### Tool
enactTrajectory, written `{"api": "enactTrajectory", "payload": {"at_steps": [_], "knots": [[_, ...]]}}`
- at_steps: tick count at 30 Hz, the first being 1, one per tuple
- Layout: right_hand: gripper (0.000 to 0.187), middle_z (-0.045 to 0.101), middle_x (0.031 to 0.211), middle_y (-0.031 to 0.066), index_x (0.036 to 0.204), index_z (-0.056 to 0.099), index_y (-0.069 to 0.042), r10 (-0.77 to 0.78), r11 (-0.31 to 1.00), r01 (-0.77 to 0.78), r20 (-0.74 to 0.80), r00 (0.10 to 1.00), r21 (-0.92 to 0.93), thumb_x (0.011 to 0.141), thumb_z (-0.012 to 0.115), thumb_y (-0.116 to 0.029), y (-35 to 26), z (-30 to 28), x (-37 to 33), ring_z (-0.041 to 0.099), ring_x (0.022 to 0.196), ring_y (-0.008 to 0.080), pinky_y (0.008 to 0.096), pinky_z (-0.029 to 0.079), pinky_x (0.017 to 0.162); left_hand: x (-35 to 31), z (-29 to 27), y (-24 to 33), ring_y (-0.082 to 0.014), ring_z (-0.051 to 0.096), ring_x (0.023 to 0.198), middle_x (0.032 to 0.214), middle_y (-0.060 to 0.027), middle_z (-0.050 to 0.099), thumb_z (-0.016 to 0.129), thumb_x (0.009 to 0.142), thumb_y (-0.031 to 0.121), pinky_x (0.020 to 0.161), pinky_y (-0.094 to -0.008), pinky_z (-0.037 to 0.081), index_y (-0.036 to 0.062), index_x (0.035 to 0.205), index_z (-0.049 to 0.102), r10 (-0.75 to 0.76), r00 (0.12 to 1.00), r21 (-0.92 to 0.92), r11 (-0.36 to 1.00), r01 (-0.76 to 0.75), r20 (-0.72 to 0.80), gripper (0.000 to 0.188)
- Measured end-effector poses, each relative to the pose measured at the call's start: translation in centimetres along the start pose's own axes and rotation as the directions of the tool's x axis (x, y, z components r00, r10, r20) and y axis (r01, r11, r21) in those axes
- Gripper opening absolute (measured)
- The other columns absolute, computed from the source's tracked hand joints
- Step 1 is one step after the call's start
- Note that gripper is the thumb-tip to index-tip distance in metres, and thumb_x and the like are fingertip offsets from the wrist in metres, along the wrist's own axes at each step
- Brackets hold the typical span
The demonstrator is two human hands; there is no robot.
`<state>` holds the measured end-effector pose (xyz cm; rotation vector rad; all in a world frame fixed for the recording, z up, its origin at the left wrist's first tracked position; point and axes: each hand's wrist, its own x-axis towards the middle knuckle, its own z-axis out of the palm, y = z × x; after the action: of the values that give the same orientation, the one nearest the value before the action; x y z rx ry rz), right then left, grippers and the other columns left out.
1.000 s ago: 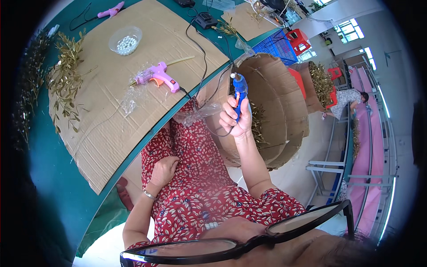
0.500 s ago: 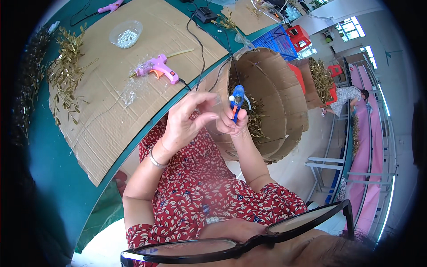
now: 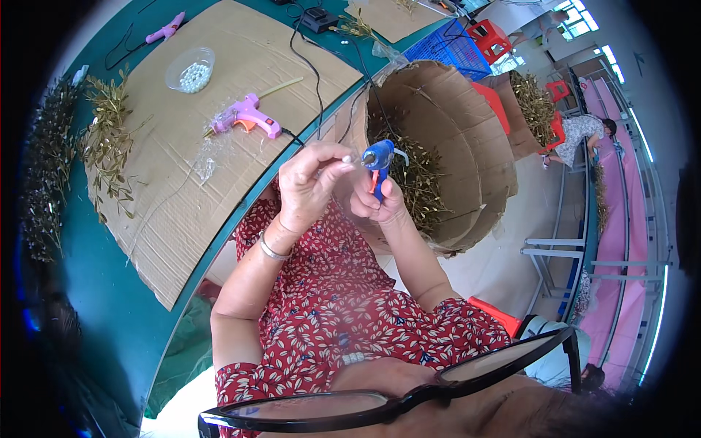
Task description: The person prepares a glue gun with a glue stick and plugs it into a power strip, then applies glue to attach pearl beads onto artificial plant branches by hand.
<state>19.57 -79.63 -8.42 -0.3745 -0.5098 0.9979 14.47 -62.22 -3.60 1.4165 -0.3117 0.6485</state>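
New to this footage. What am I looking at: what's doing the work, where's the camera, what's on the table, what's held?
No robot here: these are a person's bare hands. The view comes from the left of two fisheye cameras worn on the head, looking down, so straight edges bend. The glasses show at the bottom.

The left hand pinches a white bead; the right hand holds a blue glue gun, its tip near the bead.

On the green table lies a cardboard sheet bearing a clear bowl of beads, a pink glue gun and gold-leaved sprigs.
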Motion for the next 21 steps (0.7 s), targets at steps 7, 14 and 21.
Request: {"api": "enactTrajectory", "payload": {"at_steps": [7,14,21], "knots": [[0.035,0.042,0.059,0.0014,0.098,0.048,-0.007,-0.194,0.959,0.138,-0.222,0.955,-0.246,0.088,0.06,-0.038,-3.0,0.5,-1.0,0.039,0.047,0.0127,0.0259,0.029,0.044,2.6,-3.1,-1.0,-0.0067,0.054,0.061,0.075,-0.002,0.058,0.054,0.092,0.016,0.051,-0.0199,0.043,0.0022,0.093,0.056,-0.599,0.778,0.143,0.801,0.582,0.188,0.014],[0.034,0.045,0.062,0.0034,0.102,0.051,-0.006,-0.292,0.939,0.185,-0.393,0.872,-0.289,0.084,0.067,-0.029,-3.6,0.0,-3.3,0.042,0.049,0.0121,0.0245,0.034,0.044,9.5,-7.9,-6.5,-0.0127,0.058,0.062,0.076,-0.0067,0.061,0.057,0.089,0.011,0.056,-0.0241,0.05,-0.0018,0.093,0.057,-0.779,0.596,-0.163,0.574,0.803,0.195,0.014],[0.04,0.048,0.069,0.0033,0.11,0.048,-0.004,-0.274,0.927,0.108,-0.448,0.851,-0.36,0.084,0.066,-0.028,-4.7,2.4,-1.2,0.045,0.054,0.012,0.023,0.035,0.045,20.2,-13.8,-11.0,-0.0129,0.057,0.062,0.082,-0.0096,0.061,0.061,0.083,0.009,0.055,-0.0242,0.049,-0.0078,0.137,0.027,-0.616,0.772,0.194,0.747,0.636,-0.157,0.066]]}}
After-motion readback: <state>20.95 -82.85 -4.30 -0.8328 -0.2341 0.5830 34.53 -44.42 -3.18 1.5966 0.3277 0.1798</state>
